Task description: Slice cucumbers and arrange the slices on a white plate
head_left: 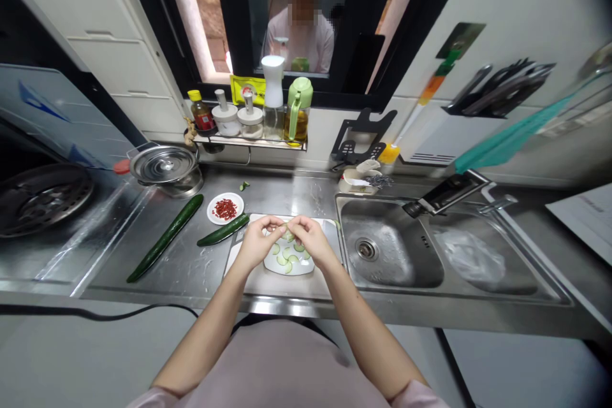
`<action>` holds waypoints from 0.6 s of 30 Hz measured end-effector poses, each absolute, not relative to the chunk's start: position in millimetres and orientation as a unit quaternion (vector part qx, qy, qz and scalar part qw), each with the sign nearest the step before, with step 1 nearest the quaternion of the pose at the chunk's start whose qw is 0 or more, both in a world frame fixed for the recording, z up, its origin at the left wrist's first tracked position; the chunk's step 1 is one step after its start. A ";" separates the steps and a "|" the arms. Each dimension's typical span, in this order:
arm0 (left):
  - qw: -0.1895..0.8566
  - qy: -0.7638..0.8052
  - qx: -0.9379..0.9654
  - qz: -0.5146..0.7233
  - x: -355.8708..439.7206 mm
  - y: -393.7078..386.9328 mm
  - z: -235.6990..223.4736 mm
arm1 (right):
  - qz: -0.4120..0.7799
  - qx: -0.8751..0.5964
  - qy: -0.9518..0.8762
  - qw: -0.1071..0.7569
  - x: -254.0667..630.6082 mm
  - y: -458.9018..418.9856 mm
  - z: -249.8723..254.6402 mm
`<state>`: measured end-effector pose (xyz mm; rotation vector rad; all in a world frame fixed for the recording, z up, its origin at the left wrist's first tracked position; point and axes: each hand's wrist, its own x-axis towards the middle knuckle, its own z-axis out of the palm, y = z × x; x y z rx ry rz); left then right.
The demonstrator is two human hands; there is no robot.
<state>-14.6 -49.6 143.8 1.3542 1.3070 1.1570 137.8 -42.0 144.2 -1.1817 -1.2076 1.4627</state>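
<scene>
My left hand [261, 241] and my right hand [310, 239] meet fingertip to fingertip above a white plate [300, 268]. Both are closed in a pinch on a small pale-green cucumber slice, mostly covered by the fingers. Several thin cucumber slices [282, 261] lie spread on the plate. Under it is a pale cutting board [258, 284]. A flat grey blade [329, 229] shows at the board's right, partly hidden by my right hand. Left of the board rests a cut length of cucumber [222, 231], its right end reaching the board's edge.
A whole cucumber [165, 239] lies farther left, near a small dish of chopped red chili [224, 208]. Behind stand a lidded steel pot [165, 166] and a seasoning rack [258, 140]. On the right are the sink [394, 248], its faucet [449, 194] and a knife holder [459, 121].
</scene>
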 end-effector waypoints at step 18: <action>0.539 0.544 0.469 0.440 -10.1 -62.1 124.0 | 0.671 -0.471 -0.410 0.399 141.8 -36.7 138.7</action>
